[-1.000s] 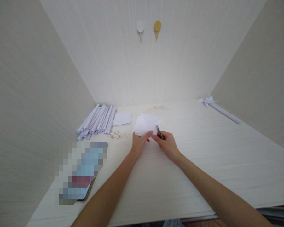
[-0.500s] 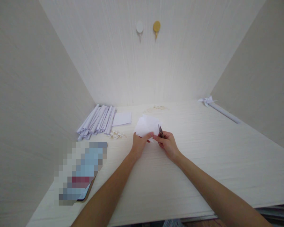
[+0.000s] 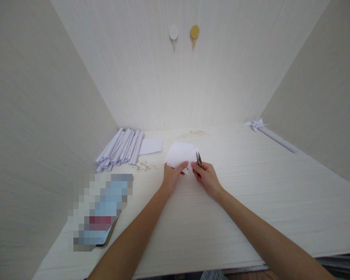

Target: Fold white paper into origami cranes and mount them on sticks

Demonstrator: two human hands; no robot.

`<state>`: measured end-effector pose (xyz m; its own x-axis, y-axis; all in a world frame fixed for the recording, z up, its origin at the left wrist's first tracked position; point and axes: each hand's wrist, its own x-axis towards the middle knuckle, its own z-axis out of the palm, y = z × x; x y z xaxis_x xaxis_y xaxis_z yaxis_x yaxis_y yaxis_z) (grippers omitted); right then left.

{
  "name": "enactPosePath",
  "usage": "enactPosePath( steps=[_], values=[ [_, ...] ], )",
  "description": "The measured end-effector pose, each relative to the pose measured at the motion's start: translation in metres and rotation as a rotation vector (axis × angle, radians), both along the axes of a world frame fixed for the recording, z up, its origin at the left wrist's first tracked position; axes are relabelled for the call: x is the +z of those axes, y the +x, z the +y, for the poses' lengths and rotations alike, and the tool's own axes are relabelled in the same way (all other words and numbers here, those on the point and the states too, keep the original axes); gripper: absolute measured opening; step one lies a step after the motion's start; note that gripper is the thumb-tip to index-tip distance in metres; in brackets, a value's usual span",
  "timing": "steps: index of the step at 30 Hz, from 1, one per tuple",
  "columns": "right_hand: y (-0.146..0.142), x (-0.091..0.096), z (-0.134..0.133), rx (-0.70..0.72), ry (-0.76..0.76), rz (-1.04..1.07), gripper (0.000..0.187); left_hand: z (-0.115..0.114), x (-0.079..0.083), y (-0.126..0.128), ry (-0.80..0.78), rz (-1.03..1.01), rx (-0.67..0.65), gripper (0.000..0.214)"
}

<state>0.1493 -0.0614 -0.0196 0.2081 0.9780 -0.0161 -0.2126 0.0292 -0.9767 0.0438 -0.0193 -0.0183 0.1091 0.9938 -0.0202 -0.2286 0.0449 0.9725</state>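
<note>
A piece of white paper (image 3: pixel 180 152) is pinched in my left hand (image 3: pixel 173 177), thumb on top and fingers underneath. Close by on the right, my right hand (image 3: pixel 205 175) is closed around a small pair of scissors (image 3: pixel 199 158), whose slightly parted blades point up and away from me. My right thumb is near the paper's right edge; whether it touches the paper I cannot tell. The scissor handles are hidden in my palm.
Rolled paper sticks (image 3: pixel 121 147) lie piled at the back left, beside a white paper stack (image 3: pixel 151 146) and small cotton-swab-like pieces (image 3: pixel 145 166). A phone (image 3: pixel 105 217) with a blurred screen lies at left. A paper pinwheel (image 3: pixel 276 139) rests by the right wall. Two hooks (image 3: pixel 194 33) hang on the back wall.
My right hand has shifted slightly away from my left thumb, and the scissors have turned a little more upright. The left hand still holds the paper.
</note>
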Motion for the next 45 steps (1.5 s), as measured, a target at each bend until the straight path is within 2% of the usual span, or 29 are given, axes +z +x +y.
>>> enactPosePath(
  steps=[7, 23, 39, 42, 45],
  values=[
    [0.0005, 0.0019, -0.0006, 0.032, -0.028, 0.052, 0.022, 0.0021, -0.0020, -0.0008, -0.031, -0.087, 0.037, 0.023],
    [-0.0001, -0.0031, 0.0005, 0.009, 0.003, -0.100, 0.028, -0.0001, -0.0007, 0.0000, 0.008, -0.017, 0.021, 0.024],
    [0.0013, -0.0026, 0.0012, -0.049, 0.005, -0.096, 0.028, -0.0007, -0.0011, 0.0012, 0.080, 0.064, -0.030, 0.019],
    [0.0016, -0.0005, 0.0004, 0.001, -0.001, -0.022, 0.031, 0.0023, -0.0024, -0.0004, 0.061, 0.037, 0.042, 0.019],
    [-0.0005, 0.0021, -0.0034, 0.094, -0.019, 0.006, 0.043, 0.0058, -0.0007, -0.0041, 0.013, -0.060, 0.149, 0.020]
  ],
)
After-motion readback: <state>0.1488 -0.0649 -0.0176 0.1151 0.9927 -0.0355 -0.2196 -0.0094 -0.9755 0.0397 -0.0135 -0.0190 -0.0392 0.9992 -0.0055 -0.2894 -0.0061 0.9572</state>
